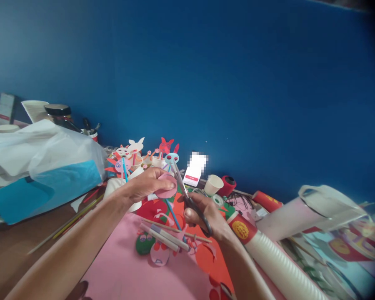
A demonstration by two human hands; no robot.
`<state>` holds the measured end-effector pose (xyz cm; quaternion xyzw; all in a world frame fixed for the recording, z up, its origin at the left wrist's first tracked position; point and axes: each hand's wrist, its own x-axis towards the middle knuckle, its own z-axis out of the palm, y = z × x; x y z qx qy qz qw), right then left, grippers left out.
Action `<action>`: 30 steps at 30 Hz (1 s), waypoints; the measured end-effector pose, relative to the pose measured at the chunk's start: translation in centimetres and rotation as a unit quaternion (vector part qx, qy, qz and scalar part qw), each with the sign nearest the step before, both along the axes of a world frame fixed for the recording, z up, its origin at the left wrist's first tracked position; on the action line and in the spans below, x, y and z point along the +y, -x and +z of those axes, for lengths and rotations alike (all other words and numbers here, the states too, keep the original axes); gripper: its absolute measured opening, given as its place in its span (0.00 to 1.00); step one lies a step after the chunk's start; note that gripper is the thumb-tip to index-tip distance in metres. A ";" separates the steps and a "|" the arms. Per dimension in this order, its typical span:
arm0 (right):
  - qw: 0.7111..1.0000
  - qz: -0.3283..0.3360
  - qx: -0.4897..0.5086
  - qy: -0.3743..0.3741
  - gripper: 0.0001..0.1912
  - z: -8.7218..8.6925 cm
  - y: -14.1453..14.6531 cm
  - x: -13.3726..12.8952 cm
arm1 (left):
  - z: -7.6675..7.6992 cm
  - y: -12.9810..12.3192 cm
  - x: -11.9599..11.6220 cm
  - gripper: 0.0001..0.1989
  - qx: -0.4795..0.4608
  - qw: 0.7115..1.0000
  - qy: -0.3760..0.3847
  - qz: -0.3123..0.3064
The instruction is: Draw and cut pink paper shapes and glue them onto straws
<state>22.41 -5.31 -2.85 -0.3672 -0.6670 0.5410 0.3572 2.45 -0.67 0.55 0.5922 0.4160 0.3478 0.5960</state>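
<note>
My left hand pinches a round pink paper piece between thumb and fingers. Black-handled scissors are in my right hand, their blades pointing up and away, just right of the pink paper. Whether the blades touch the paper I cannot tell. Below my hands lie a green paper face, a pink paper face and pale wrapped sticks on pink paper. Orange paper spreads under my right hand. A blue straw lies between the hands.
Paper figures on straws stand in cups ahead, near a lit phone. A white cup and red roll are beyond my right hand. Stacked paper cups lie right; a plastic bag and blue paper lie left.
</note>
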 end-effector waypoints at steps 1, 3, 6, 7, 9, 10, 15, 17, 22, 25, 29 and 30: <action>1.000 -0.002 0.008 -0.012 0.22 0.0 -0.1 0.0 | 0.0 -0.1 -0.1 0.05 0.001 1.000 -0.006 -0.008; 0.999 -0.023 0.034 -0.032 0.21 0.1 -0.1 0.1 | 0.0 -0.2 -0.3 0.06 0.004 1.000 -0.016 -0.022; 0.993 -0.073 0.088 -0.025 0.20 0.3 0.2 0.1 | -0.4 -0.7 -0.6 0.07 0.012 0.998 -0.014 -0.058; 0.990 -0.090 0.103 -0.017 0.20 0.4 0.3 0.2 | -0.6 -0.9 -0.7 0.07 0.019 0.997 -0.010 -0.079; 0.985 -0.113 0.129 -0.007 0.21 0.5 0.6 0.2 | -1.1 -1.3 -0.9 0.09 0.043 0.992 -0.004 -0.120; 0.983 -0.120 0.139 -0.006 0.21 0.5 0.7 0.2 | -1.3 -1.5 -1.0 0.09 0.057 0.989 -0.005 -0.135; 0.983 -0.131 0.126 -0.003 0.19 0.6 1.0 0.0 | -1.3 -2.0 -1.4 0.11 0.096 0.982 -0.030 -0.159; 0.983 -0.147 0.111 -0.008 0.17 0.6 1.1 -0.1 | -1.1 -2.0 -1.4 0.10 0.086 0.980 -0.028 -0.176; 0.972 -0.194 0.128 -0.023 0.17 0.0 1.1 0.1 | -1.3 -2.1 -0.9 0.10 0.013 0.990 -0.002 -0.140; 0.963 -0.231 0.126 -0.060 0.16 -0.2 1.3 0.0 | -1.9 -2.6 -0.8 0.12 -0.029 0.997 -0.004 -0.065; 0.952 -0.270 0.115 -0.084 0.13 0.1 1.6 -0.3 | -2.3 -3.7 -1.2 0.13 -0.070 0.997 0.028 0.007; 0.952 -0.270 0.113 -0.085 0.13 0.2 1.7 -0.4 | -2.2 -3.9 -1.3 0.12 -0.081 0.996 0.035 0.021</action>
